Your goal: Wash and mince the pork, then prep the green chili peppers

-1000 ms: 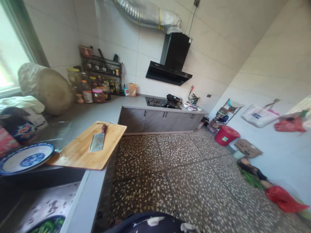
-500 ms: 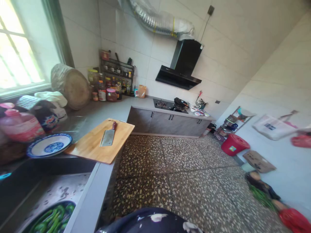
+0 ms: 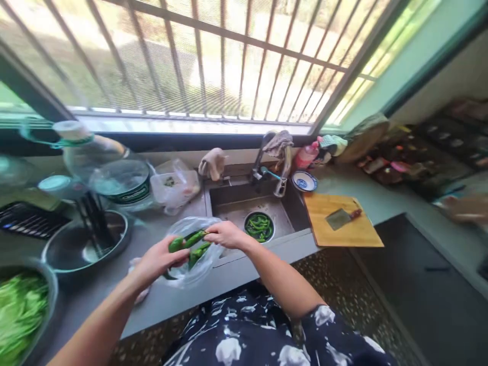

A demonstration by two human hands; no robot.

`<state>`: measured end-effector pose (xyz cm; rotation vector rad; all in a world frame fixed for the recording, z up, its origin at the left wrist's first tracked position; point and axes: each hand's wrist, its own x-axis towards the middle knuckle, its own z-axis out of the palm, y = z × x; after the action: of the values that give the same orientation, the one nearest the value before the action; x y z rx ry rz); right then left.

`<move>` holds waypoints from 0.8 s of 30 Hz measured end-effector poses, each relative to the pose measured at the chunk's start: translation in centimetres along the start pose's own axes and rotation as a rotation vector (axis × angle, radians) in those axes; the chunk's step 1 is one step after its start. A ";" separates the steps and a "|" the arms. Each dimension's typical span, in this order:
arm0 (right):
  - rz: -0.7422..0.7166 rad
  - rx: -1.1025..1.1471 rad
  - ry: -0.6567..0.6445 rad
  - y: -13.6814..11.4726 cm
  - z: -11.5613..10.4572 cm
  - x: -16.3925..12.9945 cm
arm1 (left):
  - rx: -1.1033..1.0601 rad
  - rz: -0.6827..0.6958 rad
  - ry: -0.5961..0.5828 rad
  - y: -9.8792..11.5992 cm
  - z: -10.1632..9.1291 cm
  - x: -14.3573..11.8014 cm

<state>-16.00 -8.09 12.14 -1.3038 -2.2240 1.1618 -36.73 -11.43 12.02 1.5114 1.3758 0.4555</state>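
Green peppers (image 3: 190, 243) lie in a clear plastic bag (image 3: 198, 264) above the counter (image 3: 160, 300) edge, pinched between left hand (image 3: 160, 259) fingers and right hand (image 3: 224, 235) fingers.

Right of the cutting board (image 3: 343, 229), motion-blurred jars and rack (image 3: 427, 162), smeared hand-like shape (image 3: 465, 208) at the frame edge, far left of it, leafy greens bowl (image 3: 23, 310) cut off, green peppers (image 3: 188, 246) partly hidden inside plastic bag (image 3: 194, 254)

Open counter front; pan (image 3: 86, 246) crowds left, sink (image 3: 229, 203) and cutting board (image 3: 343, 229) right.
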 end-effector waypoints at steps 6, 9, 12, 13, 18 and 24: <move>-0.078 -0.230 -0.029 -1.1 -0.9 -0.9 | 0.166 0.094 -0.025 1.8 1.1 1.2; -0.034 -0.301 -0.020 -1.3 -0.4 -0.7 | 0.351 0.197 -0.006 1.4 1.1 1.9; 0.023 -0.412 0.062 -1.3 0.8 -0.2 | 0.518 0.265 -0.002 1.0 1.2 2.4; 0.040 -0.457 0.110 -1.2 1.3 -0.1 | 0.573 0.263 0.009 1.0 1.4 2.6; 0.079 -0.604 0.395 0.1 1.9 0.2 | 0.685 0.092 0.087 0.4 2.1 4.4; 0.001 0.036 0.650 1.6 -1.2 -1.8 | 0.662 -0.096 0.001 -2.2 4.7 10.0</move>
<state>-13.39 -8.60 11.87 -1.4112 -1.7135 0.6389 -31.27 -4.72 4.84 1.9477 1.6864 -0.0811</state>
